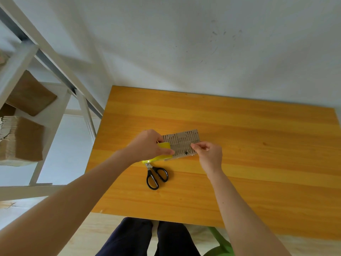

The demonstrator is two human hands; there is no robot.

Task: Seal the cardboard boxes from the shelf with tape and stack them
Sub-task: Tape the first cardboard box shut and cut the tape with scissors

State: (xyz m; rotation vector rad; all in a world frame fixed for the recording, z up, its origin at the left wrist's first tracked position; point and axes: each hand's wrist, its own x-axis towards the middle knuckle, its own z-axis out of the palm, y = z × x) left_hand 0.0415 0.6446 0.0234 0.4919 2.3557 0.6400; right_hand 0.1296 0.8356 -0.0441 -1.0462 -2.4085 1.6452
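Observation:
A yellow tape roll (164,146) is gripped in my left hand (147,145) just above the wooden table (239,126). Behind it lies a small piece of torn cardboard (181,143) with its corrugated ribs showing. My right hand (207,152) pinches something thin at the cardboard's right front edge, probably the end of the tape; I cannot tell for sure. Black-handled scissors (156,175) lie shut on the table in front of the roll. Flat and folded cardboard boxes (27,97) sit on the white shelf (51,111) at the left.
A stack of flattened cardboard (20,139) rests on the shelf's lower level. The table's far edge meets a white wall. My legs and a green stool (221,244) are below the table's near edge.

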